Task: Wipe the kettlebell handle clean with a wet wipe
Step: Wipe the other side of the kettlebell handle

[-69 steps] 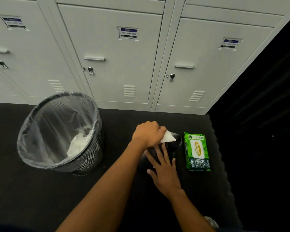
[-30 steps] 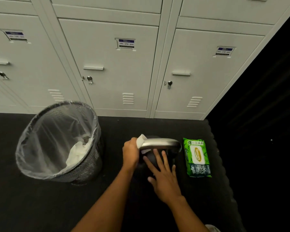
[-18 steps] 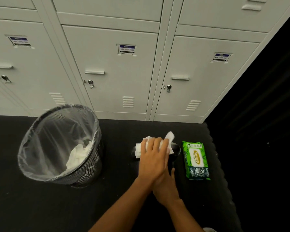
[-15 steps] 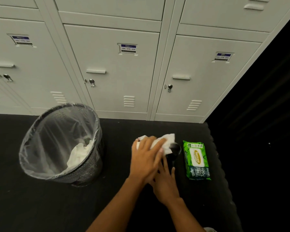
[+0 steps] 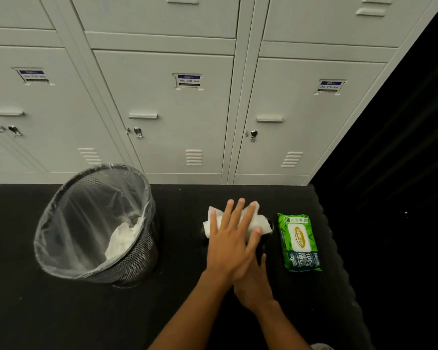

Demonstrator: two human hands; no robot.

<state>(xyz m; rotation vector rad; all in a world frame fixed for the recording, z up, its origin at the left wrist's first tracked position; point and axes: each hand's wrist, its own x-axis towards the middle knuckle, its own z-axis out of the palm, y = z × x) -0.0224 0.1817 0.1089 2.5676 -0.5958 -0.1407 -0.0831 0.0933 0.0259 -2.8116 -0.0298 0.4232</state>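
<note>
A white wet wipe (image 5: 214,223) lies draped over the handle of the black kettlebell (image 5: 264,243), which stands on the dark floor and is almost wholly hidden. My left hand (image 5: 232,238) presses down flat on the wipe, fingers spread and pointing toward the lockers, thumb on the wipe's right end. Beneath it, my right hand (image 5: 254,286) rests on the kettlebell's body; my left hand covers most of its fingers.
A green pack of wet wipes (image 5: 300,242) lies just right of the kettlebell. A black mesh bin (image 5: 137,263) with a clear liner and crumpled white wipes stands to the left. Grey lockers (image 5: 177,117) line the wall behind. The mat edge (image 5: 339,261) drops off at right.
My left hand went from gripping the handle's left end with the wipe to lying flat over the handle, wipe spread beneath it. My right hand stayed on the kettlebell.
</note>
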